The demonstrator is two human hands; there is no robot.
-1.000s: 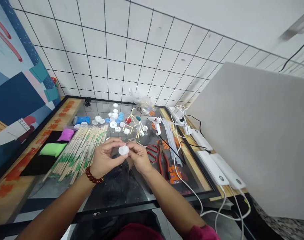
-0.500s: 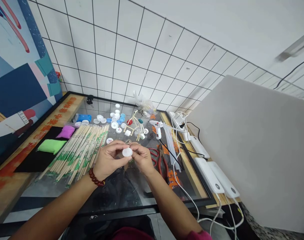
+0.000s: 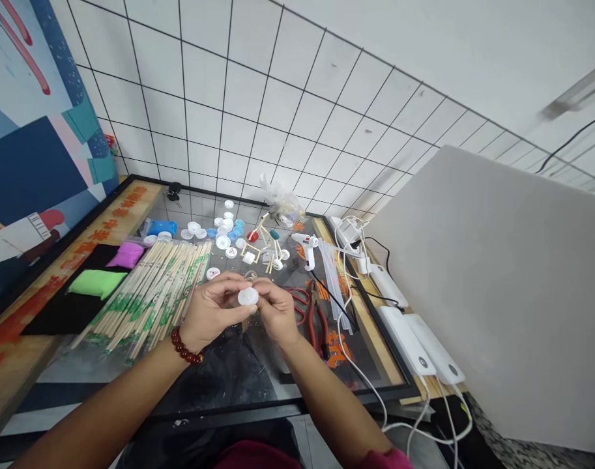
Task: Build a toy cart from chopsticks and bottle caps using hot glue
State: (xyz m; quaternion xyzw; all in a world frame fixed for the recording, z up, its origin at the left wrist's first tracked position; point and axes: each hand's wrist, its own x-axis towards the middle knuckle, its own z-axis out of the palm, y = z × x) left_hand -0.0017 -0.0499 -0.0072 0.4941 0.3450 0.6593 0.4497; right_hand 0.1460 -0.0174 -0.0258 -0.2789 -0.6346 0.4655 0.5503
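A round white bottle cap [image 3: 248,296] is held up over the dark glass tabletop, its flat face toward me. My left hand [image 3: 212,311] pinches it between thumb and fingers from the left. On the other side my right hand [image 3: 278,314] is closed, with its fingertips at the cap's right edge. Just beyond the hands stands a small frame of sticks [image 3: 258,244] with a red piece [image 3: 252,236] and a dark green piece [image 3: 274,234] on it. Several loose white and blue caps [image 3: 223,242] lie behind and to the left.
Left of my hands lies a bundle of wrapped chopsticks [image 3: 153,293], beside green clay [image 3: 96,284] and purple clay [image 3: 126,255]. Rightward are a white glue gun [image 3: 307,249], clear glue sticks [image 3: 332,280], red-handled pliers [image 3: 318,322], scissors [image 3: 300,303] and white cables [image 3: 348,352].
Both hands keep their hold on the cap and have hardly moved. The whole view has shifted slightly.
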